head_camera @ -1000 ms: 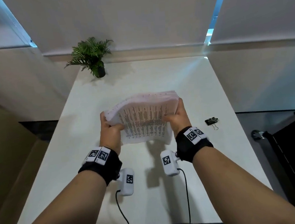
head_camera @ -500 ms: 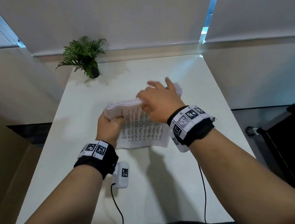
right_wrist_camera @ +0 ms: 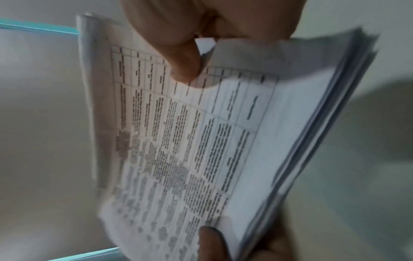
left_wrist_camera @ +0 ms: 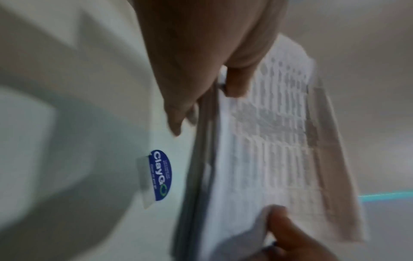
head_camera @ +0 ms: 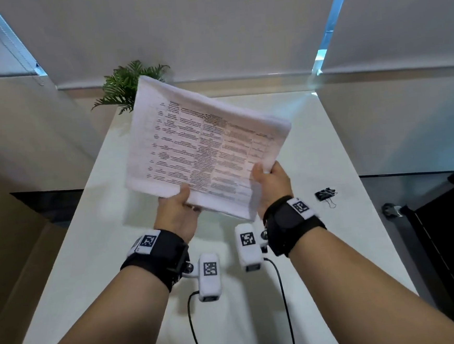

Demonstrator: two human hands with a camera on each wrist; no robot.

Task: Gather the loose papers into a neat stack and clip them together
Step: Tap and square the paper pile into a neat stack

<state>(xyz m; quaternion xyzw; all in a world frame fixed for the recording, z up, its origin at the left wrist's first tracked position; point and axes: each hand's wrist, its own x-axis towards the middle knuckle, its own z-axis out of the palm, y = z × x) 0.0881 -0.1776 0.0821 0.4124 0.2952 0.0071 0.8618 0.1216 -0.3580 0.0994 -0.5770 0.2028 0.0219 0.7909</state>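
A thick stack of printed papers (head_camera: pixel 191 147) is raised off the white table (head_camera: pixel 313 143) and tilted, its printed face toward me. My left hand (head_camera: pixel 178 208) grips its near lower edge, thumb on top. My right hand (head_camera: pixel 268 180) grips the right corner, thumb on the printed face. The left wrist view shows the stack (left_wrist_camera: pixel 257 141) edge-on, pinched between thumb and fingers. In the right wrist view the papers (right_wrist_camera: pixel 201 141) fan a little at their edge, and both thumbs press on the page. A black binder clip (head_camera: pixel 326 194) lies on the table, right of my right wrist.
A small potted plant (head_camera: pixel 124 85) stands at the table's far left corner, partly behind the papers. A blue oval sticker (left_wrist_camera: pixel 161 174) is on the tabletop under the stack. A dark cabinet (head_camera: pixel 448 236) and a caster (head_camera: pixel 390 210) are beyond the right edge.
The stack has been lifted from the table and turned so its printed face tilts toward me. My right hand left the top of the stack and now grips its right corner.
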